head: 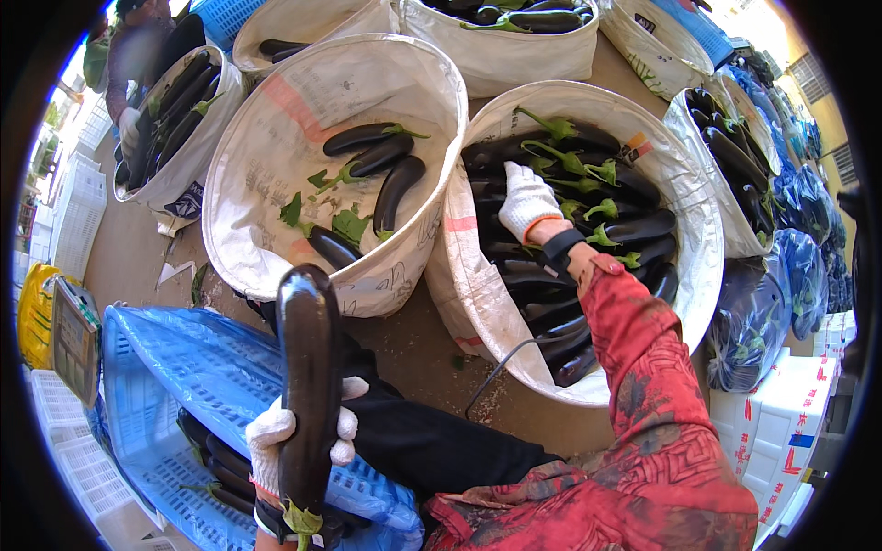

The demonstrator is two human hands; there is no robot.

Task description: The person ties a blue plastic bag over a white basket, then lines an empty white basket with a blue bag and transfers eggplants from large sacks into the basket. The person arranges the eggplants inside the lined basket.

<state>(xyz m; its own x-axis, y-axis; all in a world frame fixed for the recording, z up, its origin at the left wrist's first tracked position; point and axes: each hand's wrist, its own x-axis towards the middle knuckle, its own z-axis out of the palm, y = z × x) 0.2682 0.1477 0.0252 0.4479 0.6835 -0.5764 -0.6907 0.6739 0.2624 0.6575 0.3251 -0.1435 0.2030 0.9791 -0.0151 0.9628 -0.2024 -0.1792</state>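
Observation:
My left hand [303,430], in a white knit glove, grips a long dark eggplant [309,372] upright, its green stem end down by my wrist. Below it stands a blue plastic crate [127,372] lined with blue film [207,358], with several eggplants [224,461] inside. My right hand [527,200], gloved too, reaches into a round white woven sack [689,275] and rests among many eggplants [637,227] with green stems. Its fingers are partly hidden, so a hold on one is unclear. Another round sack [241,172] holds a few eggplants [375,155] and loose leaves [350,224].
More sacks of eggplants [730,155] stand behind and at the right. A bagged bundle [747,324] and white foam boxes [778,420] line the right side. At left are a scale display [74,337] and white crates [79,200]. Another person's gloved hand [129,127] is at the far-left sack.

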